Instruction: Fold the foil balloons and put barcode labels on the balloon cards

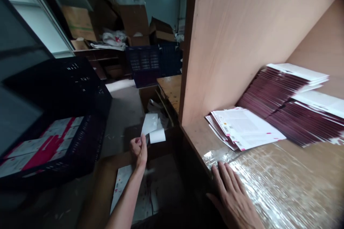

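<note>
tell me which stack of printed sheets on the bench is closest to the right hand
The flat white stack, just beyond the right hand. The maroon-edged stacks lie farther back.

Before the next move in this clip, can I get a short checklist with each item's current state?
1. Left hand has a firm pinch on the white paper strips: ok, fingers closed on their lower end, strips held up over the floor.
2. Right hand steady: ok, lying flat, fingers spread, on the plastic-wrapped tabletop at its edge.
3. White printed sheets within reach: ok, fanned stack just beyond the right hand.
4. Maroon booklet stacks stable: cannot tell, they lean slanted against the wooden partition.
5. Black crate at left ready: ok, open-topped, red-and-white packs inside.
6. How many strips are held: cannot tell, they overlap.
</note>
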